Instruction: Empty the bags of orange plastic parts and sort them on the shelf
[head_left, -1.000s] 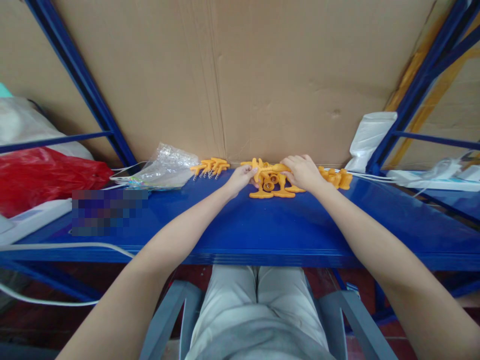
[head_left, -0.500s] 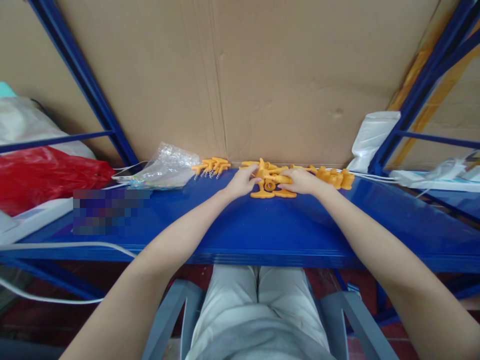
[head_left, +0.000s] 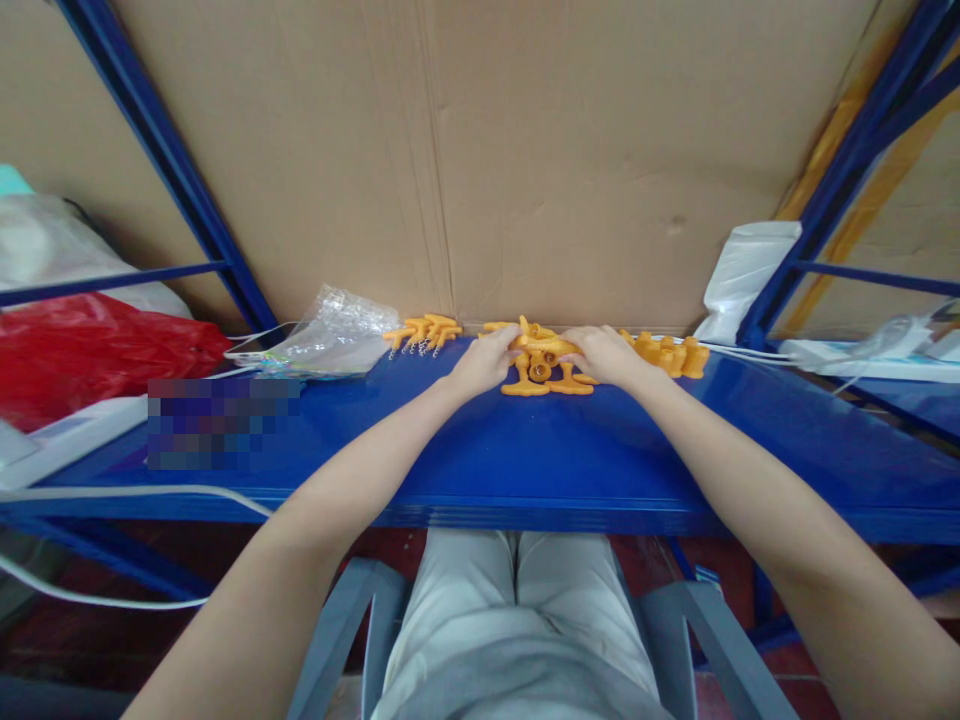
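Note:
Both hands are at the back middle of the blue table, among a pile of yellow plastic corkscrew parts. My left hand (head_left: 486, 361) is closed on the left end of a yellow corkscrew handle (head_left: 546, 344). The other end of this handle is pinched in my right hand (head_left: 602, 354), whose fingertips are partly hidden. Just below lie a yellow T-shaped piece (head_left: 525, 388) and a second T-shaped piece (head_left: 571, 386). Between them a round, hollow yellow piece (head_left: 540, 370) faces me. More yellow parts behind are partly covered by my hands.
Several yellow corkscrews (head_left: 424, 330) with bare metal spirals lie to the left, beside a clear plastic bag (head_left: 330, 330). Yellow sleeves (head_left: 671, 356) stand in a row on the right. A white packet (head_left: 750, 275) leans near the blue frame. Cardboard (head_left: 562, 150) closes off the back.
The yellow handle has turned and now lies crosswise between my hands. My right fingers have lifted slightly, uncovering more of the right T-shaped piece. My left hand has barely moved.

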